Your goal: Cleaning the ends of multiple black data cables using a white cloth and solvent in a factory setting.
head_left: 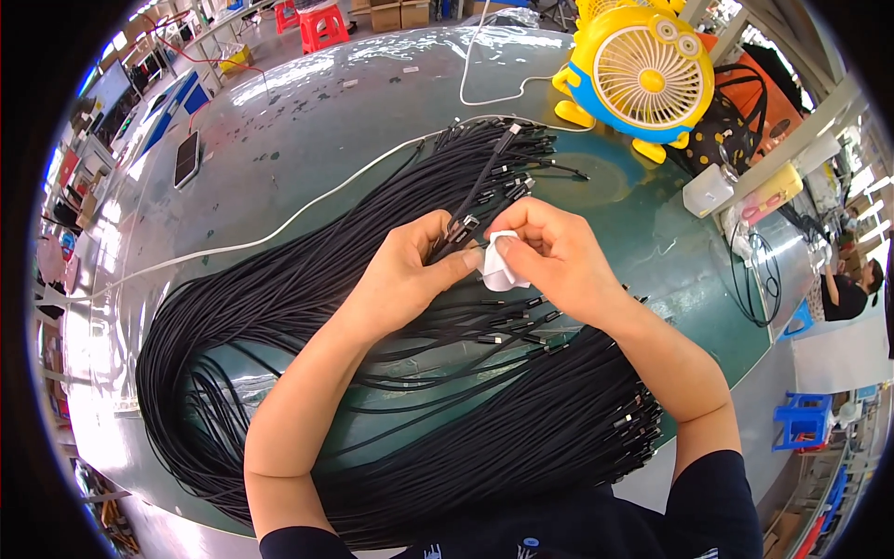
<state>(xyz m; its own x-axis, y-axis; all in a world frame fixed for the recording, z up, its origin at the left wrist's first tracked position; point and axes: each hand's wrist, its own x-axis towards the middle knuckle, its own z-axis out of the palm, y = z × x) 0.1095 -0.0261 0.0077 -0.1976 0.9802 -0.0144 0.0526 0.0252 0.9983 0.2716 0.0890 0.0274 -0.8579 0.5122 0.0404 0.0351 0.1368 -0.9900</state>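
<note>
A large bundle of black cables (270,252) lies bent in a U on the green table, its plug ends toward the right. My left hand (421,265) is closed around a few cable plugs (461,226) above the middle of the bundle. Close beside it, my right hand (548,250) pinches a small white cloth or tissue (501,268). The cloth is near the held plugs; whether it touches them I cannot tell. Other loose cable ends (503,340) spread out below my hands.
A yellow and blue cartoon-shaped fan (649,79) stands at the far right, by a dark dotted bag (722,130). A white cord (307,205) crosses the table (372,102). A phone (187,158) lies at the far left. A person (847,293) sits off to the right.
</note>
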